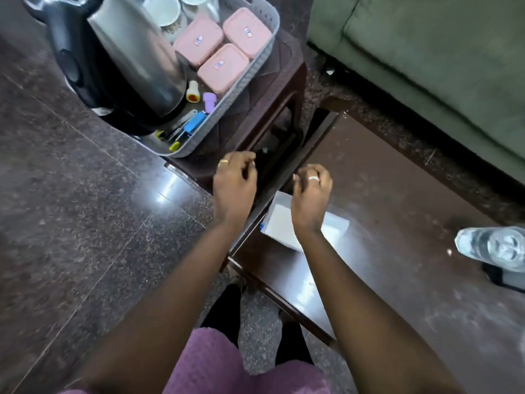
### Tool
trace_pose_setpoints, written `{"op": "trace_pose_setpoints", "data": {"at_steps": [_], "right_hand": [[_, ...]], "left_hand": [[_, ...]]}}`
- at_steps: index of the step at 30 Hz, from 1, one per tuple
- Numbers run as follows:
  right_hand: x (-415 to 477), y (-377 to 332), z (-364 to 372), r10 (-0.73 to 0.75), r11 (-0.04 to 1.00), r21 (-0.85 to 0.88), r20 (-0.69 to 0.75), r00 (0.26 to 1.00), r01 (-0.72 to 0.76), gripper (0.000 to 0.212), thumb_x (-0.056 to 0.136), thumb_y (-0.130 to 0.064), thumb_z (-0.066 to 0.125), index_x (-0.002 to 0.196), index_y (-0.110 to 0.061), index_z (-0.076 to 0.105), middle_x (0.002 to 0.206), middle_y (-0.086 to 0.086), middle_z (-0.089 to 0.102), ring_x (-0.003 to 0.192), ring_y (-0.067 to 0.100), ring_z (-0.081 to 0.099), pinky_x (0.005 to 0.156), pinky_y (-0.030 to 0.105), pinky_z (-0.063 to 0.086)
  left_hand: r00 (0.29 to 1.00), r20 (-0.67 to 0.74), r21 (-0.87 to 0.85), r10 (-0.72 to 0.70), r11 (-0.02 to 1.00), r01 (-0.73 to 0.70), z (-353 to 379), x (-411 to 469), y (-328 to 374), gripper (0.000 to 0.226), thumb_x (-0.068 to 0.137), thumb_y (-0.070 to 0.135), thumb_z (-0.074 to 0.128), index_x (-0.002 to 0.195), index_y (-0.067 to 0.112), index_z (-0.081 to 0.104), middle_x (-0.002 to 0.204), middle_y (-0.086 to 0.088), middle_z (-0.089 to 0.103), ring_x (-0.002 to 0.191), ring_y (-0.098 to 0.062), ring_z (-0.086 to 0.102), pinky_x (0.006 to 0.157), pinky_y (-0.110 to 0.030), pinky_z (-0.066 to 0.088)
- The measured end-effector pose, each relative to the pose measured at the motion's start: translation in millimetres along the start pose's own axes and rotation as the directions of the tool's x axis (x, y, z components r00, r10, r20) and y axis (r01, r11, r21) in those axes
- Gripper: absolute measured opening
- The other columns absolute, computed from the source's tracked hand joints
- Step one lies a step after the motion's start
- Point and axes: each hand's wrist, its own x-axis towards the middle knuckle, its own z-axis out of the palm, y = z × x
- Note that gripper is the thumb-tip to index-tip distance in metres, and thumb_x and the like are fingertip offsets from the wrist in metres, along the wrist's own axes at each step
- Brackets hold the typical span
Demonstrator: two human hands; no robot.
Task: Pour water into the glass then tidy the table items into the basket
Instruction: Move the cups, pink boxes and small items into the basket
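Observation:
A grey plastic basket sits on a dark stool at the upper left. It holds a steel electric kettle, three pink lidded boxes, white cups and small items such as a blue stapler. A glass of water stands on the dark table at the right edge. My left hand hovers below the basket with fingers curled and nothing in it. My right hand is beside it, fingers loosely bent and holding nothing, above a white box on the table.
A green sofa stands behind the table at the upper right. A dark phone-like object lies under the glass at the right edge. Polished stone floor spreads to the left. My legs and pink clothing show at the bottom.

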Motion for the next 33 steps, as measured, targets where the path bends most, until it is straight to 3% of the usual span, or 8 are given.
{"op": "trace_pose_setpoints", "data": {"at_steps": [3, 8, 12, 16, 21, 25, 28, 33], "right_hand": [[-17, 36, -24, 0.098, 0.994, -0.046, -0.006, 0.995, -0.098, 0.013, 0.087, 0.0, 0.054, 0.097, 0.003, 0.062, 0.114, 0.019, 0.054, 0.106, 0.033, 0.05, 0.087, 0.026, 0.039], [-39, 77, -54, 0.325, 0.935, -0.155, 0.011, 0.946, -0.32, 0.024, 0.088, -0.007, 0.058, 0.11, 0.003, 0.057, 0.126, 0.019, 0.048, 0.117, 0.034, 0.045, 0.093, 0.032, 0.038], [-51, 94, -63, 0.574, 0.818, -0.091, 0.049, 0.817, -0.568, 0.041, 0.086, -0.019, 0.064, 0.12, 0.002, 0.05, 0.129, 0.02, 0.043, 0.114, 0.038, 0.049, 0.095, 0.036, 0.041], [-59, 98, -60, 0.696, 0.708, 0.027, 0.146, 0.703, -0.706, 0.049, 0.084, -0.022, 0.066, 0.122, 0.001, 0.045, 0.13, 0.021, 0.046, 0.109, 0.037, 0.054, 0.092, 0.036, 0.044], [-54, 100, -55, 0.772, 0.585, 0.119, 0.219, 0.596, -0.802, 0.035, 0.087, -0.019, 0.061, 0.114, 0.002, 0.051, 0.119, 0.02, 0.06, 0.107, 0.035, 0.057, 0.087, 0.035, 0.045], [-46, 99, -54, 0.767, 0.566, 0.162, 0.257, 0.588, -0.809, 0.028, 0.09, -0.019, 0.056, 0.107, 0.004, 0.055, 0.115, 0.021, 0.061, 0.105, 0.037, 0.058, 0.091, 0.043, 0.048], [-33, 88, -56, 0.713, 0.574, 0.243, 0.32, 0.623, -0.782, 0.025, 0.09, -0.017, 0.056, 0.105, 0.002, 0.053, 0.118, 0.022, 0.058, 0.105, 0.037, 0.058, 0.094, 0.05, 0.047], [1, 49, -70, 0.461, 0.697, 0.348, 0.451, 0.764, -0.626, 0.02, 0.091, -0.002, 0.051, 0.106, -0.011, 0.044, 0.113, 0.01, 0.056, 0.106, 0.026, 0.057, 0.094, 0.038, 0.047]], "left_hand": [[0.98, 0.18, 0.018, -0.086, 0.996, 0.084, 30, -26, -4, 0.022, 0.084, 0.007, 0.058, 0.104, 0.005, 0.066, 0.1, -0.016, 0.066, 0.091, -0.029, 0.063, 0.085, -0.025, 0.044], [0.892, 0.38, 0.183, -0.244, 0.965, 0.187, 65, -60, -14, 0.036, 0.092, 0.021, 0.053, 0.123, 0.002, 0.053, 0.122, -0.021, 0.057, 0.116, -0.034, 0.049, 0.1, -0.037, 0.035], [0.86, 0.393, 0.283, -0.325, 0.933, 0.224, 78, -77, -22, 0.043, 0.094, 0.025, 0.049, 0.126, -0.003, 0.046, 0.128, -0.026, 0.05, 0.122, -0.038, 0.042, 0.103, -0.04, 0.029], [0.816, 0.37, 0.321, -0.444, 0.885, 0.336, 81, -81, -27, 0.048, 0.096, 0.027, 0.046, 0.133, -0.003, 0.042, 0.136, -0.029, 0.041, 0.126, -0.041, 0.037, 0.107, -0.042, 0.028], [0.802, 0.366, 0.275, -0.472, 0.878, 0.391, 81, -72, -29, 0.037, 0.097, 0.025, 0.044, 0.123, 0.0, 0.05, 0.127, -0.025, 0.052, 0.119, -0.038, 0.046, 0.097, -0.04, 0.037], [0.793, 0.36, 0.302, -0.491, 0.866, 0.399, 78, -70, -26, 0.033, 0.099, 0.027, 0.038, 0.119, 0.003, 0.047, 0.121, -0.025, 0.058, 0.113, -0.041, 0.052, 0.088, -0.044, 0.042], [0.843, 0.307, 0.283, -0.442, 0.888, 0.363, 69, -65, -23, 0.029, 0.099, 0.032, 0.034, 0.117, 0.01, 0.041, 0.114, -0.025, 0.06, 0.103, -0.043, 0.056, 0.076, -0.044, 0.044], [0.981, 0.13, 0.262, -0.145, 0.959, 0.107, 36, -29, 3, 0.024, 0.099, 0.033, 0.034, 0.111, 0.014, 0.044, 0.099, -0.023, 0.066, 0.088, -0.044, 0.062, 0.064, -0.038, 0.039]]}}
